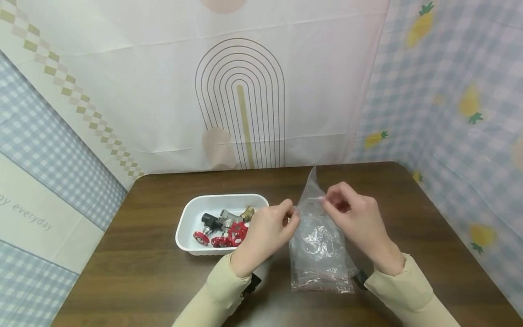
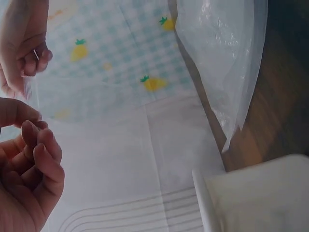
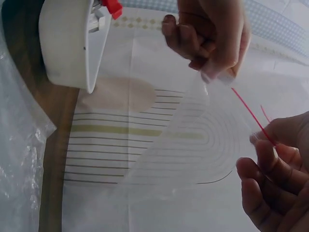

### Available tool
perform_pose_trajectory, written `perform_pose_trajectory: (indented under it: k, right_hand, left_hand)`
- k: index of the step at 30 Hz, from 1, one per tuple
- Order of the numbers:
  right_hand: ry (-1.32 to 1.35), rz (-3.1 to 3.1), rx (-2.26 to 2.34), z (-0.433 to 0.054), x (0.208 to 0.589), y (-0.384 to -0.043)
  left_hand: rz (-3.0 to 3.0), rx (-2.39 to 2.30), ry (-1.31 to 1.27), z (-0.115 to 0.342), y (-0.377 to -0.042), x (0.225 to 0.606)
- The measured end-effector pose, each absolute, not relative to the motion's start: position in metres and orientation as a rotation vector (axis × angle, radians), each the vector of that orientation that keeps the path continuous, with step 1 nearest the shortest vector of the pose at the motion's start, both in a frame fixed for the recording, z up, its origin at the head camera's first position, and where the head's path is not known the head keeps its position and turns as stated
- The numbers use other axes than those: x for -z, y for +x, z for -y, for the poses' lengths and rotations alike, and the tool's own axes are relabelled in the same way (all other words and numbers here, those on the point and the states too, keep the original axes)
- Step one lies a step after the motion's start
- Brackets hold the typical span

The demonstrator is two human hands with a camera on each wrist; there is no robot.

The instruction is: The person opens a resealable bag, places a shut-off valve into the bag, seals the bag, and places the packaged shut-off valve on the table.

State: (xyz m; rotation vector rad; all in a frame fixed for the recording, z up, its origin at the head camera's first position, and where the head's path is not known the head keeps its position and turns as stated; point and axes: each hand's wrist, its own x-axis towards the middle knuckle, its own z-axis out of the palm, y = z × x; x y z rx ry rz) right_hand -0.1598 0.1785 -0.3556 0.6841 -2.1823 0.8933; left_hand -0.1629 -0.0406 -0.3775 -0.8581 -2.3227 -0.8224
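Observation:
Both hands hold a clear zip-lock bag (image 1: 311, 193) by its mouth, raised above the table. My left hand (image 1: 267, 234) pinches the left side of the mouth between thumb and fingers. Opposite it, my right hand (image 1: 359, 222) pinches the other side. A red zip line (image 3: 248, 112) runs along the bag's edge between the hands in the right wrist view. Below lies a stack of clear bags (image 1: 323, 254), red lines along its near end. How far the held bag's mouth is parted I cannot tell.
Left of the bags stands a white plastic bin (image 1: 182, 236), partly behind the left hand. It holds several valves and fittings, among them a red-handled valve (image 1: 237, 233), a black valve (image 1: 211, 221) and a brass fitting (image 1: 247, 213). A patterned curtain (image 1: 163, 91) hangs behind the brown table (image 1: 135, 272).

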Motion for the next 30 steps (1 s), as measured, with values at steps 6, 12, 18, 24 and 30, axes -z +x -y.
perform_pose_trajectory:
  k: [6, 12, 18, 24, 30]
  right_hand:
    - [0.74, 2.168, -0.934, -0.175, 0.358, -0.157]
    - [0.701, 2.16, -0.929, -0.179, 0.361, -0.155]
    - [0.708, 2.169, -0.875, -0.178, 0.365, -0.156]
    - [0.672, 2.199, -0.82, -0.183, 0.372, -0.158]
    - [0.637, 2.244, -0.786, -0.192, 0.377, -0.16]
  left_hand:
    - [2.397, 0.998, -0.923, 0.04, -0.158, 0.377]
    - [2.441, 0.987, -0.898, 0.041, -0.157, 0.379]
    - [2.464, 0.957, -0.99, 0.046, -0.16, 0.383]
    - [2.508, 0.914, -0.988, 0.075, -0.171, 0.374]
    - [2.536, 0.754, -0.92, 0.111, -0.192, 0.342]
